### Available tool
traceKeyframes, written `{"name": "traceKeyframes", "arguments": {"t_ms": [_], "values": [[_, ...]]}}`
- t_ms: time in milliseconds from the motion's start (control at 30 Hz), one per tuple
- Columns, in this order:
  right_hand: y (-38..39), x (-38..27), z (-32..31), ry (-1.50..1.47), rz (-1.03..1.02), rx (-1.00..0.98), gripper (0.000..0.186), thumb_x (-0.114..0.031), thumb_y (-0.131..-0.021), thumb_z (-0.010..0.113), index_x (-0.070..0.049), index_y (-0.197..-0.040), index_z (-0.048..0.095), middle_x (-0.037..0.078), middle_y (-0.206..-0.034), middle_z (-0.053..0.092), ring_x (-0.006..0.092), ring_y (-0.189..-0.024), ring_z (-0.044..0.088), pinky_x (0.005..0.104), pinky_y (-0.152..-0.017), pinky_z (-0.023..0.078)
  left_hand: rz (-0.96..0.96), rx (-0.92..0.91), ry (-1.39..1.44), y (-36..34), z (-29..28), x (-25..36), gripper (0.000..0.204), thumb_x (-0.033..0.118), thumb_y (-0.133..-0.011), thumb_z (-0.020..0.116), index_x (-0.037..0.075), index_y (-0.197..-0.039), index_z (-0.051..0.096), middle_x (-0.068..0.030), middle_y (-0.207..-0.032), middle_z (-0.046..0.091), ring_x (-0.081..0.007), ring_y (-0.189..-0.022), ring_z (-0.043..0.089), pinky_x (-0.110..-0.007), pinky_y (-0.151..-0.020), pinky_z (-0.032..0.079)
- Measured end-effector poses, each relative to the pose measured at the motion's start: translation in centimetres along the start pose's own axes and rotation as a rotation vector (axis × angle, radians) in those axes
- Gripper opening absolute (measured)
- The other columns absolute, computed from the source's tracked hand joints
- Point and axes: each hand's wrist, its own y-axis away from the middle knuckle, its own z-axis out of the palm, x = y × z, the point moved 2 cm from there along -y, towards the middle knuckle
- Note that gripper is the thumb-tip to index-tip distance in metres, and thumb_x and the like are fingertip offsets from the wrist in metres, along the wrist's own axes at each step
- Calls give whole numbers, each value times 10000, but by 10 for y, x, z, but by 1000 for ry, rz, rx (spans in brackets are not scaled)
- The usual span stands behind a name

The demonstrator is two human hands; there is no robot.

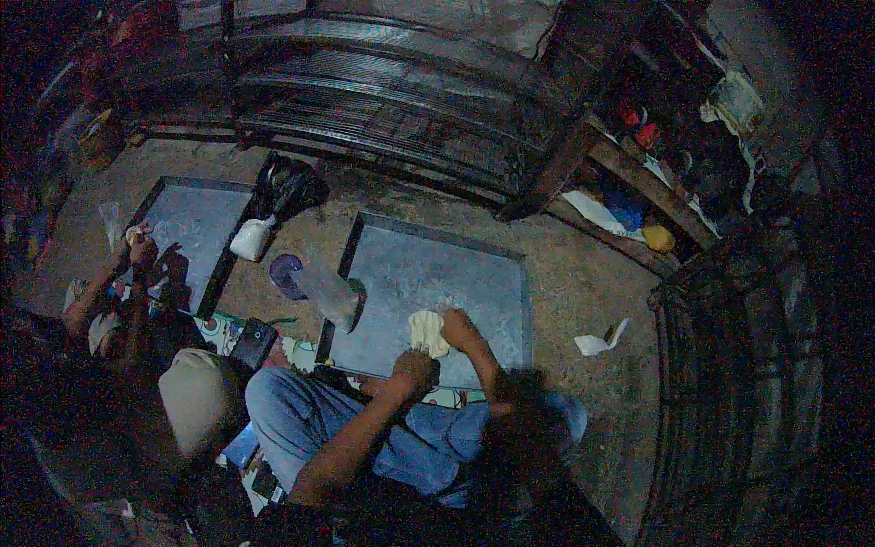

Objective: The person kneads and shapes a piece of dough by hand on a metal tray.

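Note:
A flat, pale piece of dough (427,332) is between my two hands, over a grey-blue board (428,260) with a low dark rim. My left hand (416,372) is closed at the dough's near edge. On its right edge, my right hand (462,329) is closed too, with the fingertips partly hidden. White powder is smeared across the board around them. A clear plastic bag (330,296) lies over the board's left rim, and a purple bowl-like thing (287,276) is beside it.
At left, another person's hands (141,248) work over a second board (202,205). A white bag (252,238) and a black plastic bag (292,187) sit between the boards. A dark bench (383,118) runs behind, a wooden shelf (620,182) stands right, and white paper (602,339) lies on the floor.

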Motion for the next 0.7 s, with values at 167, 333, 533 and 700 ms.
{"name": "traceKeyframes", "arguments": {"t_ms": [167,333,533,700], "values": [[10,-29,35,101,-52,-176,290,-98,-816,487,51,-1046,580,253,-1018,612,403,-983,585,469,-870,461,-148,-16,125,20,-20,-1,208,203,-783,548,47,-820,679,-173,-919,663,-327,-863,646,-432,-732,524],[16,-55,24,331,-43,-49,308,-165,-873,463,3,-1100,585,195,-1113,596,362,-1043,564,463,-922,433,-216,267,131,18,-11,6,180,184,-778,553,62,-768,686,-167,-899,671,-315,-858,653,-422,-713,524],[1,-6,32,228,29,15,189,-149,-749,564,-14,-862,632,217,-893,641,370,-883,618,469,-757,503,-237,105,488,12,-76,4,228,249,-758,579,38,-770,665,-192,-772,654,-360,-744,647,-443,-656,517],[-6,8,12,-352,-92,3,407,-34,-743,510,-89,-1127,633,148,-1114,632,252,-1022,617,343,-884,475,-181,302,301,3,-53,-43,415,315,-773,563,-26,-1007,600,-233,-1017,614,-360,-961,600,-441,-857,458]]}}
